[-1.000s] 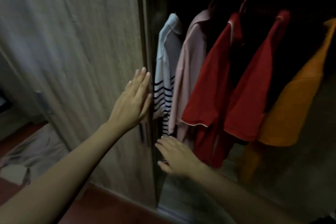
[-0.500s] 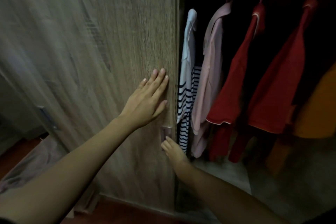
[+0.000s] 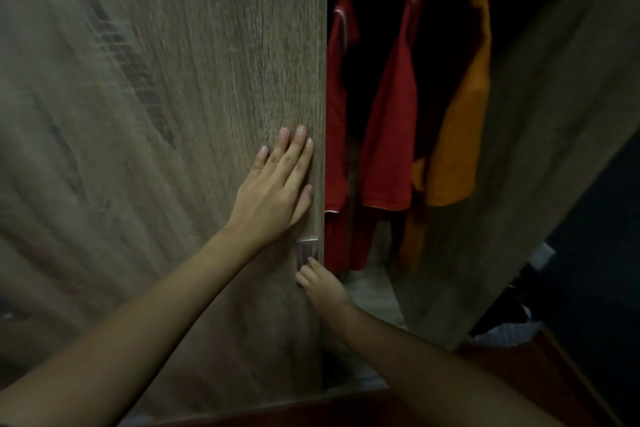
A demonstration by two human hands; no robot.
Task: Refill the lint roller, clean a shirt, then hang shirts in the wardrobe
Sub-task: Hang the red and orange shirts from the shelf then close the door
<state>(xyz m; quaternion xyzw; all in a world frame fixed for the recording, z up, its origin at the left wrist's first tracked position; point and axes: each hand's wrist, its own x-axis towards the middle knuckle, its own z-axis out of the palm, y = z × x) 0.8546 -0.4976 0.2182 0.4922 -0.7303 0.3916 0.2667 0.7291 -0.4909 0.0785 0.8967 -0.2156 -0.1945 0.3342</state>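
Observation:
A wood-grain sliding wardrobe door [image 3: 156, 149] fills the left half of the view. My left hand [image 3: 273, 191] lies flat on it near its right edge, fingers spread. My right hand [image 3: 320, 284] is lower, with its fingertips in the small recessed metal handle [image 3: 306, 253] of the door. In the dark gap beside the door hang two red shirts [image 3: 388, 135] and an orange shirt [image 3: 460, 121]. The striped and pink shirts are hidden behind the door.
The wardrobe's right side panel [image 3: 540, 135] slants down the right of the gap. A pale shelf floor [image 3: 370, 291] shows under the shirts. Red-brown floor [image 3: 519, 367] lies below, with dark and white cloth [image 3: 502, 329] at the panel's foot.
The door has slid to the right with both hands on it, covering the striped and pink shirts. The open gap is narrower. My right hand moved onto the handle.

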